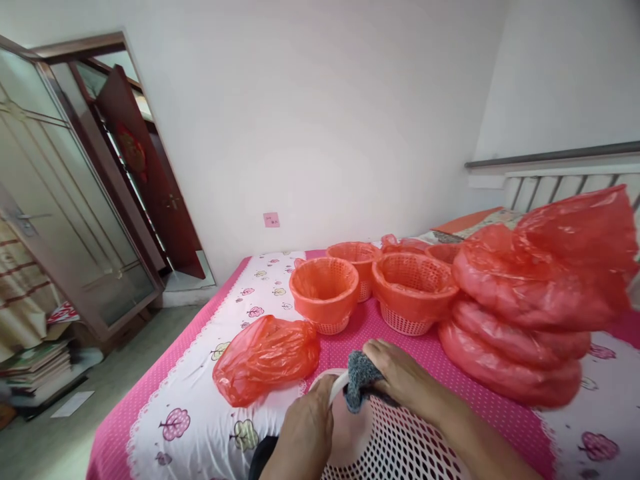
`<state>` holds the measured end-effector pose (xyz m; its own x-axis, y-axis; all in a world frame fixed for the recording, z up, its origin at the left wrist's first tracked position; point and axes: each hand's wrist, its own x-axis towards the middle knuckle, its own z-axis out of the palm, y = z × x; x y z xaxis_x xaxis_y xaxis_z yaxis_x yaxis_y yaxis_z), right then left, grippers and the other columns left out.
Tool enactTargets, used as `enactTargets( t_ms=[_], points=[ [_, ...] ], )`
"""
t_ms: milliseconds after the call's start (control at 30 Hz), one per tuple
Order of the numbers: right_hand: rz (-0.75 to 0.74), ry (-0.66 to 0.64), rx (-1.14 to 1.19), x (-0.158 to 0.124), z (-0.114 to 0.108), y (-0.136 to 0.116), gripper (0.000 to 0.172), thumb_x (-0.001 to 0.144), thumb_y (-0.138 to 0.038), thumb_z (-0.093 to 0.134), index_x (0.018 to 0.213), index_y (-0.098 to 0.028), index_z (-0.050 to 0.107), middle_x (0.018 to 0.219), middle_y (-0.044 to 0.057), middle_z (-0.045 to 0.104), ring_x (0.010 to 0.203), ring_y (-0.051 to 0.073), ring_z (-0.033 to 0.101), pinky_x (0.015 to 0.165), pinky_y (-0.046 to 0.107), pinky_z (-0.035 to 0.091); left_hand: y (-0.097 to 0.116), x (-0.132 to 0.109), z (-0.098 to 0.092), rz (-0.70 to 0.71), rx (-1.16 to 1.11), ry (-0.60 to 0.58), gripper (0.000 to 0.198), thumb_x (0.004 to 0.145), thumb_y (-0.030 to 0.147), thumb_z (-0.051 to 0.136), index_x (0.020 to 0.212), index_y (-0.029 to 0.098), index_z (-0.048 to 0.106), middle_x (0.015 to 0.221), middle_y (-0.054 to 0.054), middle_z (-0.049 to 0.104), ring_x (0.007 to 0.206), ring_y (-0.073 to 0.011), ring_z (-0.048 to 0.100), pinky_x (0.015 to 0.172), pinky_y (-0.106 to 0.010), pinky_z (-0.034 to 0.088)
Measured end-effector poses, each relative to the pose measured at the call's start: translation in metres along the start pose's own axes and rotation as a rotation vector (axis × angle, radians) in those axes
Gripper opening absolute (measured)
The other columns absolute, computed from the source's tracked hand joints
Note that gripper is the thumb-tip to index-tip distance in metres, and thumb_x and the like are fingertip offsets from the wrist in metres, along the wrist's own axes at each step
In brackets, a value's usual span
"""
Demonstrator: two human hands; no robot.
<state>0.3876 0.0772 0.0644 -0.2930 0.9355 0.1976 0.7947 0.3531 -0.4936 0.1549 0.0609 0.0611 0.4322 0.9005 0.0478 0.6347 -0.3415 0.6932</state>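
I see the right hand [400, 377] pinching a grey cloth [359, 381] onto the white basket's [400, 447] rim; left hand [305, 427] grips that rim just beside it.

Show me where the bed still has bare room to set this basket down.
Free: the white printed sheet left of the left hand, below the loose red bag; also the far-left corner behind that bag. Crowded: the orange baskets in the middle and the stacked bagged baskets right of the right hand.
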Motion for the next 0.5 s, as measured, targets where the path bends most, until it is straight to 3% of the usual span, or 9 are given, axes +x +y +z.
enactTargets(
  t_ms=[100,200,300,400,500],
  points=[
    [0.077,0.069,0.072,-0.011,0.007,0.022,0.009,0.090,-0.022,0.066,0.092,-0.022,0.057,0.101,0.005,0.071,0.097,0.024,0.066,0.083,0.035,0.046,-0.006,-0.003,0.000,-0.041,0.043,-0.040,0.057,0.096,0.020,0.034,0.146,0.023,0.061,0.132,-0.015,0.080,0.122,-0.0328,0.075,0.107,-0.048,0.053],
    [0.198,0.119,0.116,-0.024,0.021,0.050,0.016,0.090,-0.031,0.068,0.100,-0.022,0.059,0.104,0.008,0.074,0.100,0.026,0.071,0.085,0.036,0.050,-0.024,-0.006,0.005,-0.093,0.013,0.058,0.054,0.100,0.029,0.033,0.144,0.017,0.062,0.133,-0.018,0.078,0.126,-0.0316,0.073,0.109,-0.047,0.052],
    [0.360,0.182,0.155,-0.040,0.040,0.070,0.032,0.086,-0.036,0.067,0.114,-0.020,0.063,0.107,0.012,0.078,0.104,0.030,0.075,0.089,0.039,0.054,-0.051,-0.009,0.014,-0.186,-0.006,0.171,0.059,0.099,0.039,0.034,0.139,0.011,0.067,0.136,-0.024,0.076,0.129,-0.0355,0.070,0.115,-0.051,0.050],
    [0.501,0.243,0.198,-0.064,0.061,0.076,0.037,0.084,-0.044,0.062,0.114,-0.021,0.066,0.110,0.015,0.080,0.109,0.033,0.077,0.095,0.043,0.057,-0.074,-0.014,0.021,-0.217,-0.142,0.254,0.065,0.096,0.051,0.042,0.138,0.010,0.069,0.142,-0.025,0.073,0.134,-0.0378,0.068,0.120,-0.054,0.047],
    [0.594,0.310,0.243,-0.098,0.087,0.072,0.043,0.085,-0.051,0.054,0.111,-0.021,0.068,0.108,0.017,0.082,0.104,0.035,0.080,0.092,0.045,0.062,-0.085,-0.022,0.025,-0.189,-0.321,0.325,0.066,0.091,0.061,0.053,0.131,0.013,0.074,0.138,-0.023,0.077,0.129,-0.0370,0.072,0.117,-0.054,0.053]
  ],
)
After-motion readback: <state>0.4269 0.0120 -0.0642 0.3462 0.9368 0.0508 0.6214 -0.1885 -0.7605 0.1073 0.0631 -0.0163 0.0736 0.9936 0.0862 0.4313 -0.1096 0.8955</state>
